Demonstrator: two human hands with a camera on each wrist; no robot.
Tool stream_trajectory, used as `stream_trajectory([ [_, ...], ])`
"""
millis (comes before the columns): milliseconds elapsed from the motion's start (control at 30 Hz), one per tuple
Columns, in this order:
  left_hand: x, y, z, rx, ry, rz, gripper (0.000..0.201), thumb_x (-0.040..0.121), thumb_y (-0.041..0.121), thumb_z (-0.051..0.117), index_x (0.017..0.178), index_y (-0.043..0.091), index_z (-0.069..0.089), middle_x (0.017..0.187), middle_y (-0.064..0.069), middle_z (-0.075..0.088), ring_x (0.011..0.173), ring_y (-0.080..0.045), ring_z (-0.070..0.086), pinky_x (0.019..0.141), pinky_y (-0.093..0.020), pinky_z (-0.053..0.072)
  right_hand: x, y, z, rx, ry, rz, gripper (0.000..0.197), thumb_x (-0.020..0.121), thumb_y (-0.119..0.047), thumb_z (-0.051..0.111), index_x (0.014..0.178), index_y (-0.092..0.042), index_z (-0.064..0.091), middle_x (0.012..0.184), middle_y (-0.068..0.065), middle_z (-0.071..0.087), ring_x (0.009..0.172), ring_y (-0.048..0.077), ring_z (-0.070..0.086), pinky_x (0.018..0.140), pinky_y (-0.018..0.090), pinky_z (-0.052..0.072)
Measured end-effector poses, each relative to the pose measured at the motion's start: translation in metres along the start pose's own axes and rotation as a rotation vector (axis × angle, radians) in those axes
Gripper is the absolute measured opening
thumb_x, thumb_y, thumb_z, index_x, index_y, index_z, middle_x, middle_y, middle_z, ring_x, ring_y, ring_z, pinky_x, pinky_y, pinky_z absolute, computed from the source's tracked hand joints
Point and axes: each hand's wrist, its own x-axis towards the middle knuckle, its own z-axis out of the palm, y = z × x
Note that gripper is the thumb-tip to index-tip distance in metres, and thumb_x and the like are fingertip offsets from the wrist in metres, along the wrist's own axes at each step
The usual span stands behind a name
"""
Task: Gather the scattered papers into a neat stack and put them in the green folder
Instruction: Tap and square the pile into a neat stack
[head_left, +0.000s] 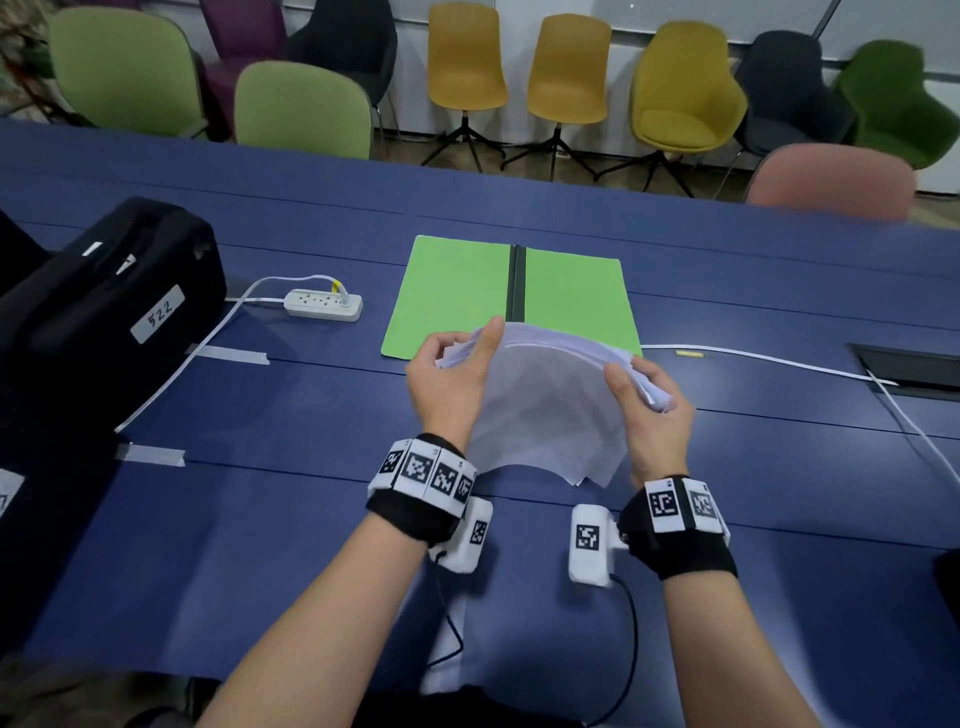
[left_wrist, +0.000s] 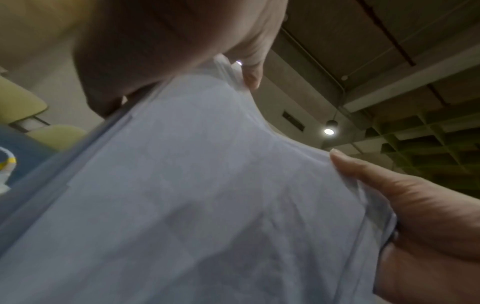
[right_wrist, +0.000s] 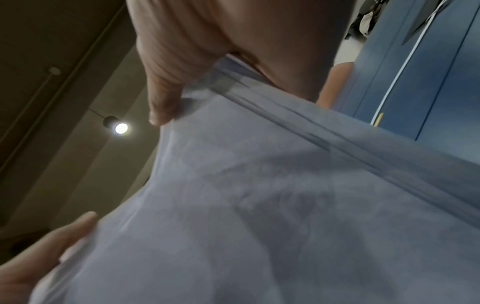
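A bundle of white papers (head_left: 545, 395) is held upright above the blue table (head_left: 260, 519), bowed into an arch with uneven edges. My left hand (head_left: 452, 371) grips its left edge, thumb toward me and fingers behind. My right hand (head_left: 652, 410) grips the right edge the same way. The green folder (head_left: 457, 291) lies open and flat just beyond the papers, its dark spine (head_left: 517, 283) running away from me. Both wrist views are filled by the papers (left_wrist: 207, 195) (right_wrist: 285, 205) with fingers (left_wrist: 389, 189) (right_wrist: 163, 86) curled on their edges.
A black bag (head_left: 104, 291) sits at the left. A white power strip (head_left: 323, 304) and its cable lie left of the folder. Another white cable (head_left: 769, 358) runs right toward a table hatch (head_left: 909, 364). Tape strips (head_left: 234, 355) mark the table. Chairs (head_left: 566, 67) line the far side.
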Motion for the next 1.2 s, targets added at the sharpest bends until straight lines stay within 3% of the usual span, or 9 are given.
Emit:
stream_trajectory([
  [100, 0.003, 0.003, 0.006, 0.079, 0.074, -0.018, 0.041, 0.062, 0.053, 0.078, 0.061, 0.020, 0.055, 0.062, 0.004, 0.047, 0.059, -0.017, 0.043, 0.058, -0.025, 0.041, -0.002, -0.007, 0.007, -0.006, -0.032, -0.063, 0.011, 0.081, -0.021, 0.074, 0.088, -0.030, 0.073, 0.093, -0.008, 0.072, 0.087, 0.008, 0.065, 0.084, 0.020, 0.052],
  [233, 0.002, 0.006, 0.010, 0.086, 0.103, -0.059, 0.049, 0.055, 0.060, 0.078, 0.068, 0.016, 0.061, 0.070, 0.001, 0.065, 0.070, -0.022, 0.060, 0.067, -0.028, 0.051, -0.001, -0.013, 0.011, -0.055, -0.023, -0.140, 0.013, 0.084, -0.013, 0.070, 0.082, -0.026, 0.073, 0.079, -0.015, 0.073, 0.080, 0.002, 0.065, 0.076, 0.013, 0.049],
  [467, 0.009, 0.010, 0.008, 0.121, 0.122, -0.076, 0.033, 0.061, 0.051, 0.077, 0.064, 0.025, 0.058, 0.069, 0.017, 0.056, 0.076, -0.019, 0.058, 0.076, -0.030, 0.052, 0.002, -0.017, 0.009, -0.056, 0.013, -0.203, 0.017, 0.088, -0.003, 0.060, 0.078, -0.016, 0.059, 0.067, -0.022, 0.065, 0.069, -0.009, 0.058, 0.071, 0.005, 0.042],
  [633, 0.004, 0.009, 0.009, 0.040, -0.039, 0.131, 0.023, 0.075, 0.024, 0.074, 0.070, 0.006, 0.061, 0.066, 0.005, 0.054, 0.065, -0.012, 0.049, 0.068, -0.024, 0.045, 0.000, -0.019, 0.017, -0.054, 0.011, -0.235, 0.018, 0.087, -0.005, 0.063, 0.075, -0.018, 0.059, 0.081, 0.001, 0.065, 0.073, -0.004, 0.060, 0.072, 0.008, 0.045],
  [733, 0.007, 0.008, 0.007, 0.042, -0.035, 0.184, 0.035, 0.081, 0.018, 0.065, 0.064, -0.003, 0.043, 0.067, -0.004, 0.030, 0.064, -0.014, 0.027, 0.060, -0.027, 0.026, 0.002, -0.014, 0.013, -0.049, 0.021, -0.226, 0.022, 0.088, -0.003, 0.058, 0.074, -0.020, 0.056, 0.079, -0.010, 0.072, 0.080, -0.001, 0.064, 0.076, 0.010, 0.044],
  [867, 0.014, 0.005, 0.002, -0.015, 0.052, 0.153, 0.031, 0.077, 0.020, 0.058, 0.069, -0.006, 0.044, 0.068, -0.005, 0.036, 0.065, -0.015, 0.030, 0.061, -0.029, 0.029, 0.003, -0.014, 0.011, -0.051, 0.046, -0.199, 0.020, 0.089, -0.004, 0.055, 0.076, -0.019, 0.052, 0.081, -0.013, 0.073, 0.075, -0.004, 0.059, 0.075, 0.008, 0.043],
  [967, 0.014, 0.006, 0.005, -0.037, 0.088, 0.076, 0.031, 0.071, 0.034, 0.061, 0.076, 0.006, 0.048, 0.071, 0.006, 0.046, 0.064, -0.013, 0.040, 0.066, -0.026, 0.036, 0.000, -0.016, 0.011, -0.048, -0.002, -0.198, 0.013, 0.088, -0.014, 0.064, 0.084, -0.022, 0.054, 0.091, -0.002, 0.068, 0.080, -0.001, 0.059, 0.077, 0.007, 0.043],
  [1067, 0.013, 0.012, 0.008, 0.107, 0.075, 0.027, 0.050, 0.072, 0.050, 0.073, 0.097, 0.014, 0.049, 0.083, 0.012, 0.048, 0.079, -0.004, 0.049, 0.068, -0.023, 0.037, -0.004, -0.011, 0.008, -0.139, -0.176, -0.179, 0.032, 0.077, -0.011, 0.077, 0.100, -0.024, 0.058, 0.102, -0.001, 0.064, 0.089, 0.003, 0.060, 0.079, 0.011, 0.048],
  [1200, 0.021, 0.012, 0.004, 0.202, 0.122, 0.015, 0.040, 0.074, 0.038, 0.071, 0.105, 0.016, 0.058, 0.091, 0.010, 0.054, 0.091, -0.014, 0.048, 0.079, -0.024, 0.037, -0.001, 0.001, -0.002, -0.221, -0.074, -0.077, 0.027, 0.072, -0.009, 0.080, 0.087, -0.027, 0.066, 0.084, -0.006, 0.067, 0.071, 0.003, 0.061, 0.071, 0.021, 0.049],
])
